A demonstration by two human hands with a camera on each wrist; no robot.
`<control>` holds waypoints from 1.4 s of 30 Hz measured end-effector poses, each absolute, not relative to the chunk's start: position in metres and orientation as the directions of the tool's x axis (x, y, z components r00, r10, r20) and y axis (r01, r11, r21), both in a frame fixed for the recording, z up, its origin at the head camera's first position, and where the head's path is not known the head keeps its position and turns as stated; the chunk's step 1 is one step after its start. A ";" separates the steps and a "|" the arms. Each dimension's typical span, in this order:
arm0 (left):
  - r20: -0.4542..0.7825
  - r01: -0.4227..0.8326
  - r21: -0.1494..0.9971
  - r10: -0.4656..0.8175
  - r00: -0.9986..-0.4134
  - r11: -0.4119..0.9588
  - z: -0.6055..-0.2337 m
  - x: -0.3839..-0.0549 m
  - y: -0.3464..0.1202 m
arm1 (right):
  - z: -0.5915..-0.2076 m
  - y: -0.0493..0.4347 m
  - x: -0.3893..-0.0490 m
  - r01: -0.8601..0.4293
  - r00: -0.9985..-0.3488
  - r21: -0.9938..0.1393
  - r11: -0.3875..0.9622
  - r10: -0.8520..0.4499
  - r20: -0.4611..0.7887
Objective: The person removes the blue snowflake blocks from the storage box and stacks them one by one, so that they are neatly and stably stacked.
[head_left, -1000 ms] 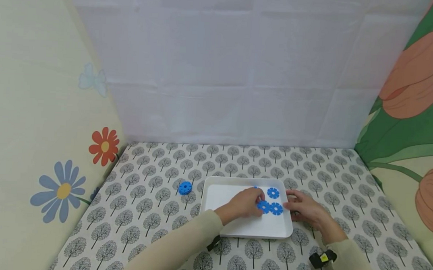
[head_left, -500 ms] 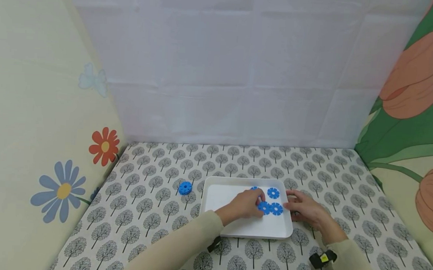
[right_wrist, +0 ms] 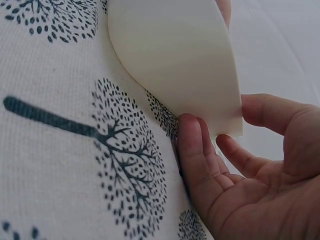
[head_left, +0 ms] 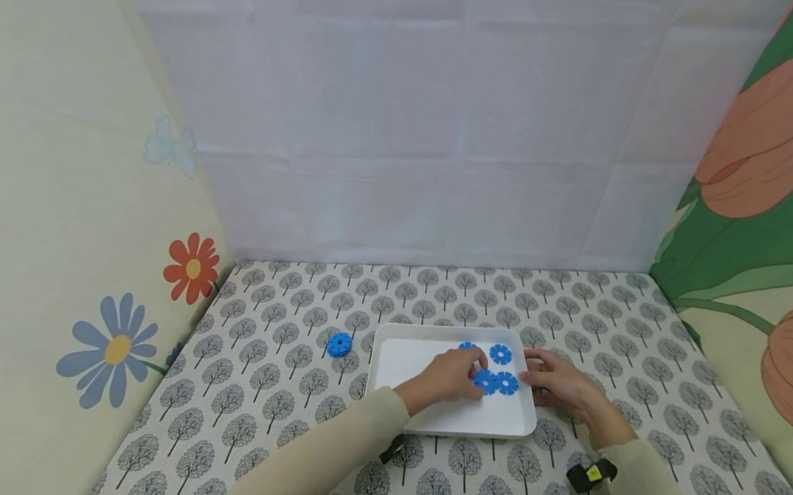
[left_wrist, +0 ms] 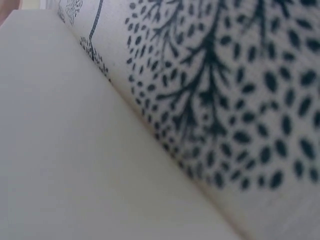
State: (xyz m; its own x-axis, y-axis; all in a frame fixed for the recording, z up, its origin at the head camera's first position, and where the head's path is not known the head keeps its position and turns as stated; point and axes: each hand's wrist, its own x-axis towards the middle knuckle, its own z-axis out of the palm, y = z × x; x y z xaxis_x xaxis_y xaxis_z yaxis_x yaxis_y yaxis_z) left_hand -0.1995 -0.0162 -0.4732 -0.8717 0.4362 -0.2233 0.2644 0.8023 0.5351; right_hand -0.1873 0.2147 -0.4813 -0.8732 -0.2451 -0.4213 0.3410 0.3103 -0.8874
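Note:
My left hand (head_left: 449, 374) reaches over the white tray (head_left: 396, 410) and pinches a blue notched plastic disc (head_left: 486, 382), a snowflake-shaped building piece, at its left side. Right beside that piece lies a second blue disc (head_left: 507, 384), edges meeting or overlapping in this view. Behind them in the tray are another disc (head_left: 500, 355) and a disc (head_left: 467, 346) partly covered by my left hand. At the tray's right end, my right hand (head_left: 561, 382) holds the wall, with the thumb (right_wrist: 262, 110) at the rim and fingertips (right_wrist: 190, 131) low outside. The left wrist view shows only tray wall and cloth.
A small stack of blue discs (head_left: 339, 344) stands on the tree-patterned tablecloth (head_left: 244, 388), left of the tray. A white curtain (head_left: 408, 130) closes off the back, and printed floral panels (head_left: 106, 190) flank the table.
My left hand has shifted slightly to the right with the pinched disc, and the neighbouring disc moved a little too. More of the rear disc shows. The right hand stays put.

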 end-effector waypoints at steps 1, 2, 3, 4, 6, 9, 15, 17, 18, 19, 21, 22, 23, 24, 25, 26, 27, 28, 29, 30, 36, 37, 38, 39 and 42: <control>-0.223 0.267 0.534 0.439 -0.870 0.802 -0.473 -0.199 -0.016 | -0.481 0.215 -0.187 0.342 -0.873 -0.887 0.310 -0.245 -0.422; -0.225 0.270 0.533 0.442 -0.868 0.802 -0.472 -0.199 -0.016 | -0.481 0.214 -0.187 0.344 -0.873 -0.886 0.311 -0.243 -0.424; -0.225 0.275 0.533 0.447 -0.866 0.800 -0.472 -0.199 -0.016 | -0.481 0.214 -0.188 0.344 -0.873 -0.886 0.312 -0.241 -0.424; -0.225 0.280 0.531 0.452 -0.863 0.800 -0.472 -0.199 -0.017 | -0.481 0.214 -0.188 0.345 -0.873 -0.885 0.312 -0.240 -0.425; -0.226 0.289 0.529 0.461 -0.858 0.798 -0.472 -0.199 -0.017 | -0.481 0.214 -0.188 0.344 -0.873 -0.885 0.313 -0.241 -0.424; -0.227 0.298 0.526 0.469 -0.853 0.796 -0.472 -0.200 -0.018 | -0.481 0.214 -0.188 0.345 -0.873 -0.886 0.310 -0.240 -0.424; -0.224 0.301 0.521 0.469 -0.855 0.799 -0.471 -0.199 -0.019 | -0.481 0.213 -0.188 0.358 -0.872 -0.880 0.312 -0.226 -0.435; -0.221 0.310 0.510 0.471 -0.854 0.802 -0.472 -0.199 -0.019 | -0.481 0.213 -0.189 0.359 -0.871 -0.878 0.315 -0.226 -0.437; -0.219 0.317 0.502 0.473 -0.853 0.805 -0.472 -0.200 -0.019 | -0.482 0.213 -0.189 0.362 -0.870 -0.878 0.314 -0.223 -0.439; -0.218 0.322 0.496 0.474 -0.853 0.806 -0.473 -0.200 -0.019 | -0.482 0.213 -0.189 0.366 -0.870 -0.877 0.313 -0.219 -0.441; -0.216 0.331 0.484 0.477 -0.852 0.810 -0.474 -0.201 -0.019 | -0.482 0.213 -0.189 0.363 -0.870 -0.876 0.319 -0.221 -0.441; -0.217 0.334 0.480 0.479 -0.851 0.811 -0.475 -0.202 -0.019 | -0.483 0.214 -0.190 0.362 -0.870 -0.875 0.322 -0.220 -0.441; -0.217 0.339 0.474 0.481 -0.849 0.813 -0.475 -0.202 -0.019 | -0.482 0.214 -0.190 0.363 -0.870 -0.874 0.324 -0.219 -0.442; -0.218 0.343 0.468 0.483 -0.848 0.814 -0.476 -0.203 -0.019 | -0.482 0.214 -0.190 0.363 -0.870 -0.873 0.326 -0.217 -0.443; -0.218 0.347 0.464 0.485 -0.847 0.815 -0.476 -0.203 -0.019 | -0.482 0.214 -0.190 0.363 -0.870 -0.872 0.329 -0.214 -0.443; -0.218 0.353 0.457 0.488 -0.845 0.816 -0.477 -0.203 -0.019 | -0.482 0.214 -0.190 0.363 -0.870 -0.871 0.330 -0.214 -0.443; -0.218 0.360 0.449 0.491 -0.844 0.818 -0.477 -0.204 -0.019 | -0.482 0.214 -0.190 0.362 -0.871 -0.871 0.332 -0.213 -0.444; -0.216 0.368 0.441 0.495 -0.841 0.818 -0.477 -0.204 -0.019 | -0.481 0.214 -0.190 0.363 -0.870 -0.869 0.335 -0.212 -0.445; -0.213 0.379 0.432 0.501 -0.839 0.818 -0.478 -0.204 -0.019 | -0.481 0.214 -0.190 0.364 -0.870 -0.869 0.335 -0.212 -0.445; -0.210 0.388 0.426 0.506 -0.837 0.817 -0.478 -0.204 -0.020 | -0.481 0.214 -0.190 0.364 -0.870 -0.869 0.335 -0.211 -0.445; -0.190 0.433 0.405 0.537 -0.822 0.805 -0.477 -0.203 -0.022 | -0.482 0.214 -0.188 0.368 -0.867 -0.872 0.322 -0.221 -0.447; -0.186 0.435 0.406 0.539 -0.822 0.804 -0.476 -0.203 -0.023 | -0.482 0.214 -0.188 0.370 -0.866 -0.872 0.321 -0.220 -0.449; -0.180 0.438 0.405 0.540 -0.822 0.803 -0.475 -0.203 -0.024 | -0.482 0.214 -0.188 0.373 -0.866 -0.871 0.320 -0.218 -0.450; -0.174 0.438 0.406 0.539 -0.824 0.802 -0.474 -0.203 -0.025 | -0.482 0.214 -0.188 0.370 -0.865 -0.872 0.321 -0.222 -0.449; -0.150 0.441 0.410 0.536 -0.831 0.798 -0.469 -0.203 -0.028 | -0.481 0.213 -0.188 0.374 -0.866 -0.869 0.323 -0.214 -0.452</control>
